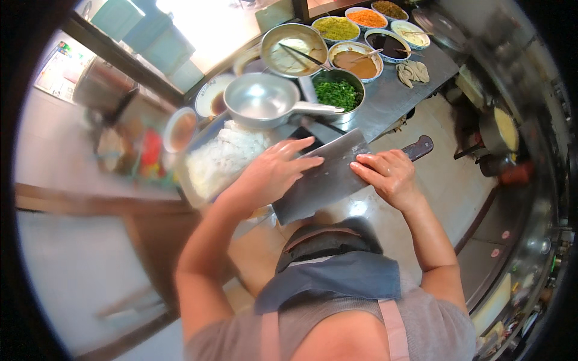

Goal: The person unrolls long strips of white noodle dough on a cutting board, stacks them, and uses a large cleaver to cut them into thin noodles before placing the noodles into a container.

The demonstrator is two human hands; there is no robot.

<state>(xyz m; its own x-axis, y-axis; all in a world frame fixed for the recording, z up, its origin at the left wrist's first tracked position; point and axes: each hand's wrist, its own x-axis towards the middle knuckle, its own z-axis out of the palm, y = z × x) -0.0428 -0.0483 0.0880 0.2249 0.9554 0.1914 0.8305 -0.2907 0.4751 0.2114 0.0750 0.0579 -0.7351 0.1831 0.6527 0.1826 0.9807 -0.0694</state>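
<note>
My right hand (390,173) grips a broad cleaver (323,185) at the heel of its blade, and the dark handle juts out past the knuckles. The wide steel blade tilts across the front of my body, above the floor. My left hand (275,173) has its fingers apart, with two fingertips over the blade's left part; whether they press on it I cannot tell. Just beyond the left wrist, a tray (183,178) holds a pile of white, glistening food in strips or sheets (228,151).
A steel pan (262,97) stands behind the tray, beside a pot of chopped green herbs (337,95). Several bowls of sauces and chopped toppings line the steel counter (397,92), near a crumpled cloth (412,73). A saucer of dark sauce (216,99) sits left of the pan.
</note>
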